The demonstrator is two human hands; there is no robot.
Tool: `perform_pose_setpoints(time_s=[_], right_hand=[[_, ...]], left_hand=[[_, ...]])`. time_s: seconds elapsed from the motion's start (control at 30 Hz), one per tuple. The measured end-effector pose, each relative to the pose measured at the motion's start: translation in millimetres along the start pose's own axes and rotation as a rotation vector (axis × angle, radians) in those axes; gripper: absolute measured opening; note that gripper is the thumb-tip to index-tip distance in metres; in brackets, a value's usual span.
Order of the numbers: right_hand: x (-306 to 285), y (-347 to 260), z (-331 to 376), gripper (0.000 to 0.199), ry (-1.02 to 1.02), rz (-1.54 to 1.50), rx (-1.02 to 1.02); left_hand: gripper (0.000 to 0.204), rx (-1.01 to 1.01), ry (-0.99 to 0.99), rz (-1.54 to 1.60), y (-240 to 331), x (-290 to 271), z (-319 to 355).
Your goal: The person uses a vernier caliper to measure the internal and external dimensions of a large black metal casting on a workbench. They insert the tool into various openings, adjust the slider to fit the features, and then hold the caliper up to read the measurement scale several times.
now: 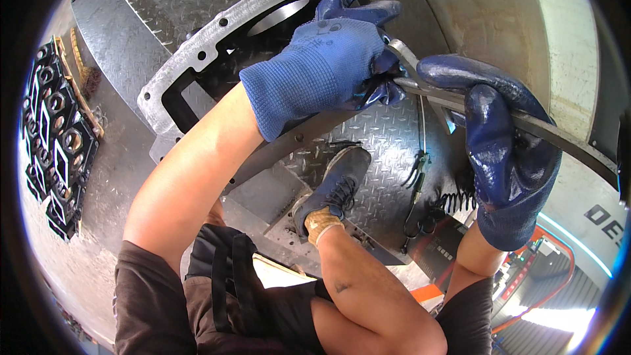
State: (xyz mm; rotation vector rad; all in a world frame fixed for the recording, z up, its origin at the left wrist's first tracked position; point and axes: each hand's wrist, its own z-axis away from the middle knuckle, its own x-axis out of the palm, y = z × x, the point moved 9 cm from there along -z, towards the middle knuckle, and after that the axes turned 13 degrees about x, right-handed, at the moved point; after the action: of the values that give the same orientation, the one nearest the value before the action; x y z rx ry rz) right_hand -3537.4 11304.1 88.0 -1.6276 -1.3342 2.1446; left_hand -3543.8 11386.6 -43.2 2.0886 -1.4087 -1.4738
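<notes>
My left hand (328, 59), in a blue knit glove with a dark coated palm, is over the right end of a large dark metal casting (223, 23) with a machined, holed flange. Two fingers stretch out over the casting. The others curl in at a curved grey metal piece (404, 54); exactly what they pinch is hidden. To the right, my right hand (503, 138), in a matching glove, wraps round a long narrow metal bar (565, 141). That bar slants from beside my left fingers toward the right edge.
Patterned steel plate (388, 158) lies under the casting, with my shoe (342, 181) on it. A thin cable (420, 177) and a black coiled hose (453, 200) are below my right hand. Several black metal parts (56, 138) stand at the far left. A pale machine wall (572, 59) rises at right.
</notes>
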Motion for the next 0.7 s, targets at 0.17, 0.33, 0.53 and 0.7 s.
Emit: perform_pose_setpoints(time_s=[0.17, 0.33, 0.53, 0.7], right_hand=[[-3, 1, 6, 0.015, -0.019, 0.056, 0.016], [8, -4, -2, 0.016, -0.128, -0.131, -0.123], [5, -2, -2, 0.016, -0.122, -0.112, -0.12], [0, -3, -1, 0.015, -0.068, -0.079, -0.193]], left_hand=[[0.02, 0.011, 0.033, -0.013, 1, 1, 0], [0.027, 0.088, 0.006, -0.002, 3, 1, 1], [0.041, 0.046, -0.095, -0.054, 10, -8, 3], [0.014, -0.032, -0.026, 0.038, 8, -11, 3]])
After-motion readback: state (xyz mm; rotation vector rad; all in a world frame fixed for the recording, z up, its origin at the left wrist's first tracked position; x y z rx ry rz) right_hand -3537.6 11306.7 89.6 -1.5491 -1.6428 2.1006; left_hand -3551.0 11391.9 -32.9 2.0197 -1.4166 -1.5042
